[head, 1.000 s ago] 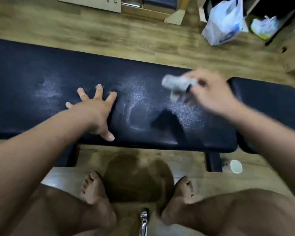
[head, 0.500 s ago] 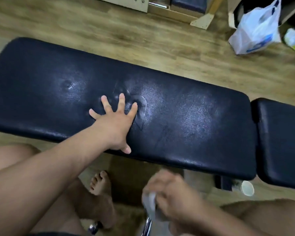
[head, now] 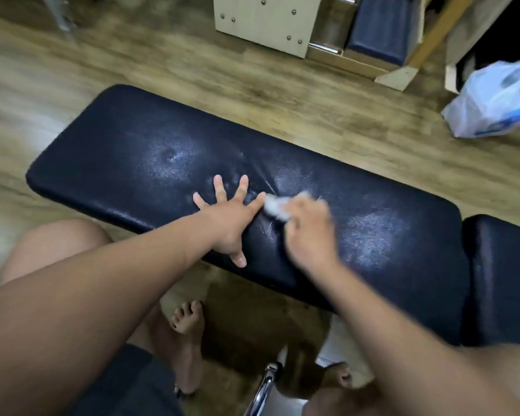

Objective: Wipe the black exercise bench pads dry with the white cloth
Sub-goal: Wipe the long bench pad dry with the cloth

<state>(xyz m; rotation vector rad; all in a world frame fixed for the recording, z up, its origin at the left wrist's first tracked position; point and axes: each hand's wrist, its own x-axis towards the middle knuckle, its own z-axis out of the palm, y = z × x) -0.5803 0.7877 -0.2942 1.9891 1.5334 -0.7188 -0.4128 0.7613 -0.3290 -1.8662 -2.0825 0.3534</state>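
Note:
The long black bench pad (head: 132, 151) stretches across the view, shiny with wet patches. A second, shorter black pad (head: 505, 277) adjoins it on the right. My left hand (head: 231, 214) lies flat on the long pad with fingers spread, pressing near its front edge. Just to its right, my right hand (head: 306, 232) grips the crumpled white cloth (head: 275, 207) and holds it down on the pad, almost touching my left index finger. The right hand and cloth are motion-blurred.
Wooden floor all round. A white plastic bag (head: 493, 103) sits at the far right. A pale cabinet (head: 264, 19) and a dark blue padded box (head: 382, 28) stand at the back. My bare feet (head: 186, 340) and a chrome tube (head: 263, 388) are under the bench's near side.
My right hand, which was down below the bench's front edge with the cloth, has come back up onto the long pad beside my left hand. The left hand has stayed pressed flat.

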